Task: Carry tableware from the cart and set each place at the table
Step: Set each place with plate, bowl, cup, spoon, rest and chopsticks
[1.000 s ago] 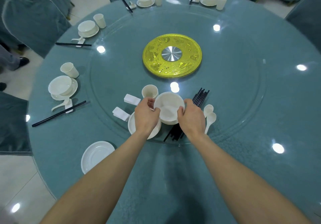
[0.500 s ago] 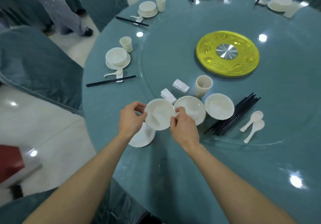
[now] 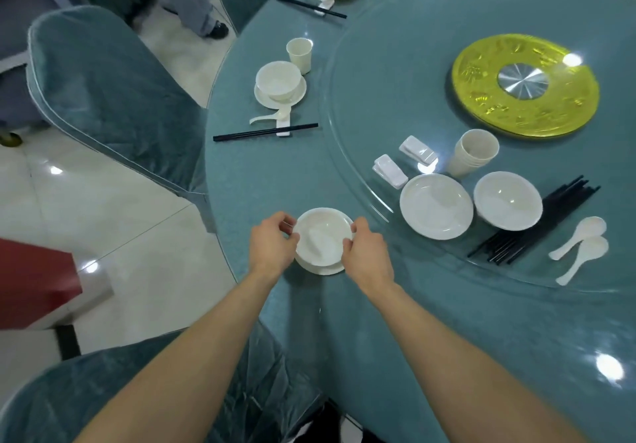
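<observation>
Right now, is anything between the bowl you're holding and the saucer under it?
Nothing visible. The left hand and right hand grip the bowl directly over the saucer; whether they touch is unclear.

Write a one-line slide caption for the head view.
The left hand and right hand grip a white bowl on its saucer near the table edge, spare chopsticks and spoons on the glass turntable.
</observation>
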